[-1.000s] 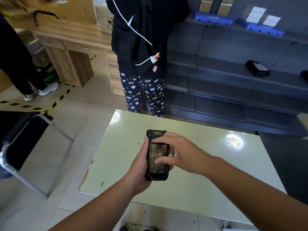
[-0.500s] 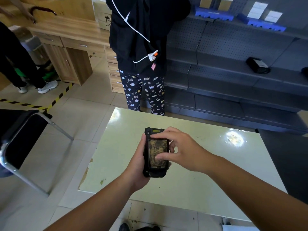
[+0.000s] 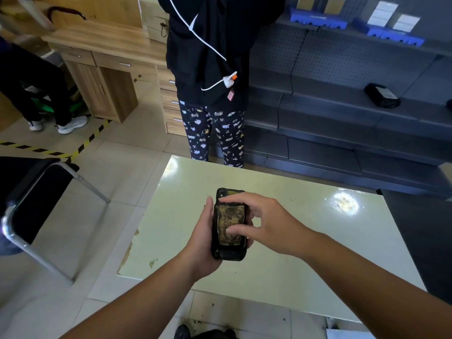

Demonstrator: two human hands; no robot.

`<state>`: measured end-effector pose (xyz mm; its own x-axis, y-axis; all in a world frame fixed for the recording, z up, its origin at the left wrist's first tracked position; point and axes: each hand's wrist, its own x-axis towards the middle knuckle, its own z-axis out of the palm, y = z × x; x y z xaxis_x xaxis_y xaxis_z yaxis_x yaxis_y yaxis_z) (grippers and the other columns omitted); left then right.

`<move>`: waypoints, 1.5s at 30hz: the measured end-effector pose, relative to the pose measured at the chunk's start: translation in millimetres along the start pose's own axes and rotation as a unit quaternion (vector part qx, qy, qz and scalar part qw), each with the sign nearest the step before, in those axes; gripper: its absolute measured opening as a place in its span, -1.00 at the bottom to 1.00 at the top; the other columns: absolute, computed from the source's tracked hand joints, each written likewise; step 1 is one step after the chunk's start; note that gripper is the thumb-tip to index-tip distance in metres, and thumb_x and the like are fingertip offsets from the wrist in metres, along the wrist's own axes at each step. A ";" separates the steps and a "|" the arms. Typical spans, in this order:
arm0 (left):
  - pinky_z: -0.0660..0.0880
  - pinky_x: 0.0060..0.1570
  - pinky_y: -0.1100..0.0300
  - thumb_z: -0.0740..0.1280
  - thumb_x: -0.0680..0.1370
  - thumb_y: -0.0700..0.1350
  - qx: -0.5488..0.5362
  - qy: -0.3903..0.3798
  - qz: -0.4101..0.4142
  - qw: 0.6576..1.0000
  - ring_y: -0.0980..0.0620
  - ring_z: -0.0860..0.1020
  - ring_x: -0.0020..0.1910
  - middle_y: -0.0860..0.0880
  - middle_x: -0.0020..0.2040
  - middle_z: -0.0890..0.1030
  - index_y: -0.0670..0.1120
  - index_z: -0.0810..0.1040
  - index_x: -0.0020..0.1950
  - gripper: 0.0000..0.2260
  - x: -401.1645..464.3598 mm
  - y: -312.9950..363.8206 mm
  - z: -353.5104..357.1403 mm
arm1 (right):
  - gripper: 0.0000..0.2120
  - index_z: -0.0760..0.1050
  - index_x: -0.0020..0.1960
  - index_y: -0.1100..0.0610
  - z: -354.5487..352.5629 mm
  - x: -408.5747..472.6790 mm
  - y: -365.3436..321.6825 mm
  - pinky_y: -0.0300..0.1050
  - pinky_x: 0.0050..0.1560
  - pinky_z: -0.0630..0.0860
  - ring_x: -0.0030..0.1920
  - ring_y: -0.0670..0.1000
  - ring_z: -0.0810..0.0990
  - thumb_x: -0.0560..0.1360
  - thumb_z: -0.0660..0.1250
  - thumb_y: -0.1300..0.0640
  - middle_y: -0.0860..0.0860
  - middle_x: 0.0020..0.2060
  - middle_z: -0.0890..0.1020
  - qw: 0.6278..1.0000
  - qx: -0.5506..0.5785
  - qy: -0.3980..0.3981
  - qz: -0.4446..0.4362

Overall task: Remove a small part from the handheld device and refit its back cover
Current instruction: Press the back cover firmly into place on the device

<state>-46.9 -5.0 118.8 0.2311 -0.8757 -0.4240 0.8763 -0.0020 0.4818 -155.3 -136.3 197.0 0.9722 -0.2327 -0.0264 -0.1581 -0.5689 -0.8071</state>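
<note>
A black rugged handheld device (image 3: 228, 252) is held upright above the pale green table (image 3: 305, 265), its back toward me. A worn, yellow-brown stained panel (image 3: 228, 220) fills the middle of its back. My left hand (image 3: 203, 243) is wrapped around the device's left side from below. My right hand (image 3: 266, 222) reaches in from the right: the index finger rests on the panel's top edge and the thumb presses on its lower part. I cannot tell whether the panel is seated or loose.
A person in a black top and patterned trousers (image 3: 215, 133) stands just beyond the table's far edge. Dark grey shelving (image 3: 342, 106) fills the right. A black chair (image 3: 31, 204) stands at left, a wooden desk (image 3: 105, 57) and another person's legs (image 3: 36, 94) behind it.
The view has shifted slightly and the device sits a little higher in frame. My right index finger has spread up to the panel's top edge while the thumb stays low on it.
</note>
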 end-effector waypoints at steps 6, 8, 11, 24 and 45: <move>0.63 0.12 -0.05 0.14 0.59 0.39 0.015 -0.009 0.007 1.000 -0.11 0.68 0.12 -0.16 0.18 0.71 -0.04 0.62 0.35 -0.37 -1.8 1.8 3.6 | -0.50 0.53 0.40 -0.05 -3.4 0.8 1.8 0.06 0.20 0.62 0.21 0.01 0.62 0.51 0.55 0.12 -0.13 0.25 0.63 1.000 0.005 -0.008 0.001; 0.63 0.12 -0.05 0.16 0.60 0.38 0.029 -0.016 0.006 0.999 -0.10 0.67 0.09 -0.15 0.17 0.71 -0.06 0.62 0.35 -0.39 -1.5 2.6 6.2 | -0.50 0.53 0.39 -0.05 -6.3 1.0 2.8 0.04 0.21 0.63 0.22 0.00 0.62 0.50 0.56 0.12 -0.15 0.24 0.63 1.000 0.013 -0.009 0.001; 0.63 0.02 -0.05 0.16 0.60 0.37 0.040 -0.013 0.001 0.999 -0.10 0.67 0.03 -0.15 0.15 0.70 -0.09 0.59 0.37 -0.37 -1.1 2.6 10.5 | -0.50 0.52 0.39 -0.06 -10.1 1.7 4.4 0.03 0.21 0.64 0.22 -0.02 0.63 0.50 0.56 0.11 -0.17 0.21 0.64 1.000 0.020 -0.017 -0.001; 0.65 -0.12 -0.03 0.27 0.62 0.27 0.101 -0.015 0.013 0.995 -0.20 0.60 0.03 -0.32 0.26 0.58 -0.08 0.46 0.45 -0.45 -3.8 10.6 26.7 | -0.48 0.48 0.47 -0.06 -3.3 -5.2 23.2 -0.49 0.25 0.31 0.31 -0.18 0.33 0.54 0.49 -0.05 -0.11 0.25 0.40 0.989 -0.130 0.050 -0.039; 0.68 -0.09 -0.04 0.34 0.63 0.09 0.175 0.079 0.115 0.975 -0.22 0.70 0.15 -0.21 0.18 0.72 0.01 0.63 0.29 -0.71 -4.4 -2.6 26.1 | -0.67 0.50 0.40 0.02 36.7 -19.6 16.1 0.18 0.24 0.63 0.28 0.15 0.65 0.66 0.33 0.22 0.14 0.28 0.66 0.865 0.450 0.091 0.205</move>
<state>-61.2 -13.7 139.4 0.4914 -0.7871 -0.3728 0.6022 -0.0021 0.7983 -170.5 -111.9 162.9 0.8106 -0.4357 -0.3914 -0.2051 0.4149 -0.8865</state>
